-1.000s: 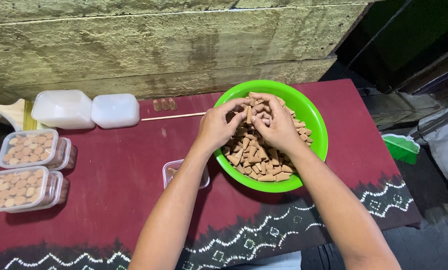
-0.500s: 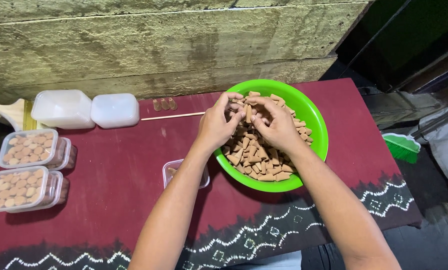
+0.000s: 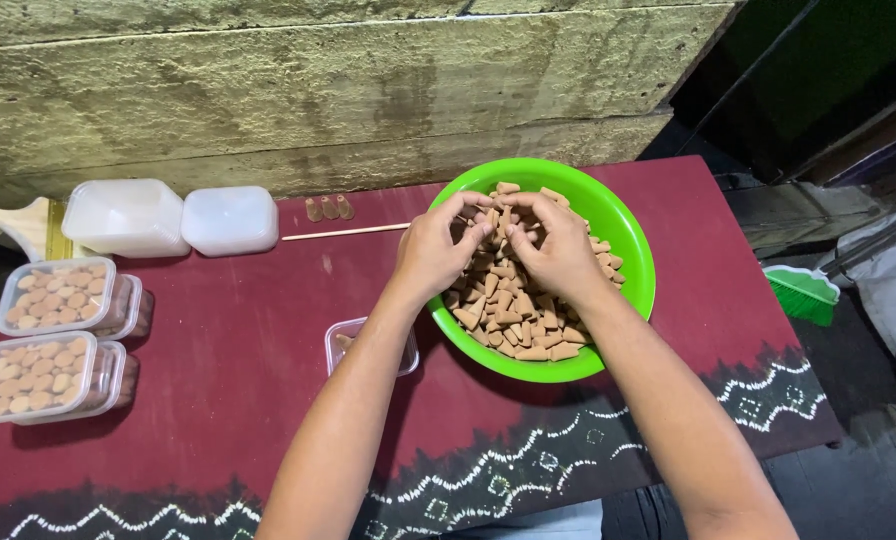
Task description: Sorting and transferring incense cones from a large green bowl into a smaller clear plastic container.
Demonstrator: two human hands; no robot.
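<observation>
Both hands were over green bowl [image 3: 623,235], fingers curled down into pile of little brown cones [image 3: 513,310]. Left hand [image 3: 436,250] and right hand [image 3: 558,245] were close together, fingertips picking at cones; could not tell how many each held. Small clear tub [image 3: 343,345] sat just under left wrist. Full boxes [image 3: 43,345] lay far off to left on red cloth [image 3: 228,330].

Soft, even light from above, faint shadows, sharp focus, dark right edge.

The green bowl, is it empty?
No, the green bowl is heaped with brown cone-shaped pieces, and both hands, left hand and right hand, are in them.
</observation>
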